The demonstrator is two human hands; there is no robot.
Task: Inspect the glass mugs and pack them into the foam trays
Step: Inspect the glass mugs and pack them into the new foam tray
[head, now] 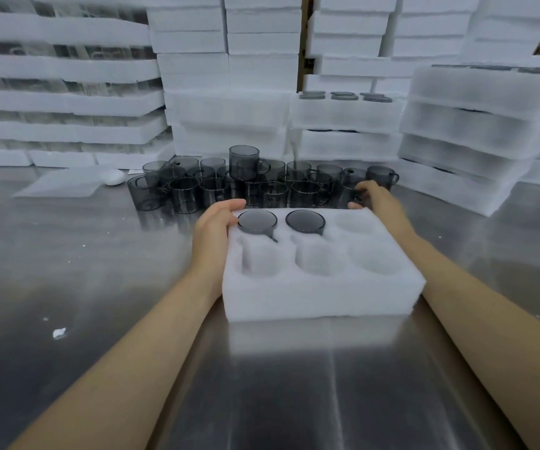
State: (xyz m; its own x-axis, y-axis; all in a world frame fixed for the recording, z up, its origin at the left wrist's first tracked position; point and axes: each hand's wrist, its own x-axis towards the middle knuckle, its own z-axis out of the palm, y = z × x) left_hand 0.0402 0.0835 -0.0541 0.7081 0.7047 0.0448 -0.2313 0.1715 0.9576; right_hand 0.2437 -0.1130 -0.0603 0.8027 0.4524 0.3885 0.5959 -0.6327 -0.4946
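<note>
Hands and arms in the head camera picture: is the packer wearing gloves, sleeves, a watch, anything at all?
Nothing shows on them. The left hand and the right hand are bare, with no gloves, and no rings can be made out. Both forearms are uncovered as far as the picture's lower edge: no sleeves, watch, bracelet or wristband appears.

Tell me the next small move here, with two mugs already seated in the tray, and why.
Probably lift the mug that the right hand grips at the right end of the loose cluster, and bring it to the empty back-right pocket of the foam tray. Two mugs fill the back-left and back-middle pockets, four are empty, and the left hand already rests on the tray's left edge, steadying it.
</note>
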